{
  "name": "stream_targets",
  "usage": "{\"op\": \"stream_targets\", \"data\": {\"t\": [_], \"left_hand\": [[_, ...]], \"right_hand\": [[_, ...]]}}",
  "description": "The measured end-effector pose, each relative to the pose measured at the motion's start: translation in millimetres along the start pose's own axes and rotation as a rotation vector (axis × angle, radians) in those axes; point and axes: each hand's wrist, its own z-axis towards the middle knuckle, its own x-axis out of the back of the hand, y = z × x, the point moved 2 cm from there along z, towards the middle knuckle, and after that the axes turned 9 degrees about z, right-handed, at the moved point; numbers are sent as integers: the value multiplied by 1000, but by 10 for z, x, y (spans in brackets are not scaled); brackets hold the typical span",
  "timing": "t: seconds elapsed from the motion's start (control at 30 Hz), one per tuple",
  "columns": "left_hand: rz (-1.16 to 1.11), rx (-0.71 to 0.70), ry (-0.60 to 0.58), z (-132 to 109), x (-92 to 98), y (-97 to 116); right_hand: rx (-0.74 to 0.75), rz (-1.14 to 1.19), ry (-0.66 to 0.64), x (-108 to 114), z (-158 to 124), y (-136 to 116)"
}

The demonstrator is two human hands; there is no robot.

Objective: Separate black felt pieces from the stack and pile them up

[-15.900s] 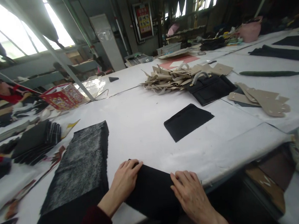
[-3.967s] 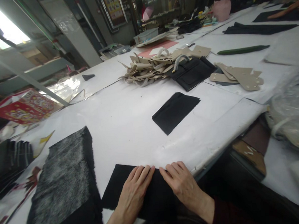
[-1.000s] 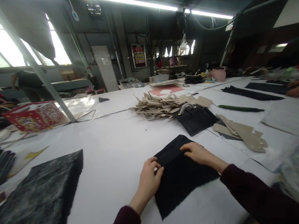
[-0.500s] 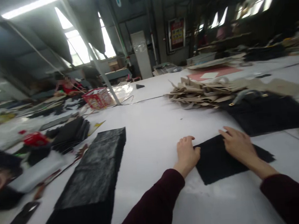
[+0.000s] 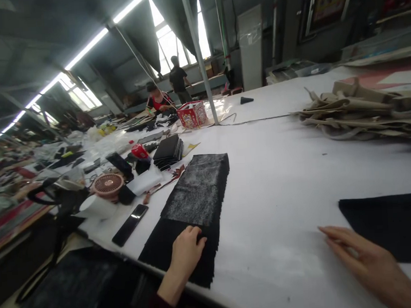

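Note:
My left hand (image 5: 188, 251) is on the near, plain black part of a long stack of black fabric pieces (image 5: 194, 192). Its fingers are curled in, with the fingertips at the top layer. The far part of that stack shows a greyish, mottled surface. Over the white tabletop my right hand (image 5: 365, 258) is open, its fingers stretched out to the left and holding nothing. Just beyond it, a flat black fabric piece (image 5: 391, 228) lies at the right edge of the view, partly cut off.
A pile of beige fabric pieces (image 5: 366, 111) lies at the back right. On the left are a phone (image 5: 130, 224), a pink fan (image 5: 107, 185) and a stack of dark pieces (image 5: 168, 150). A red box (image 5: 192, 115) stands by a pole (image 5: 199, 56). Two people are farther back.
The view has swung left. My left hand has gone from the single black fabric piece to the long stack. My right hand has come off that piece and moved left of it.

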Motion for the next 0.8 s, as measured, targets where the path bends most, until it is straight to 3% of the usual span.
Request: {"op": "stream_targets", "data": {"t": [0.17, 0.27, 0.37, 0.5, 0.6, 0.7, 0.8], "left_hand": [[-178, -21, 2, 12, -138, -132], [-319, -10, 19, 32, -149, -191], [-530, 17, 13, 67, -162, -308], [-897, 125, -21, 160, -220, -566], [-1179, 308, 70, 168, -187, -991], [-1368, 519, 253, 13, 8, -1659], [-1668, 874, 581, -300, 343, -2345]], "right_hand": [[40, 292, -371, -1052, 193, -1093], [161, 377, -513, -1597, 236, -1548], [304, 309, -568, -2018, 260, -1781], [413, 51, -601, -2345, 277, -1813], [419, -35, -580, -2415, 257, -1764], [422, -53, -581, -2410, 213, -1751], [410, -48, -589, -2394, 188, -1776]]}}
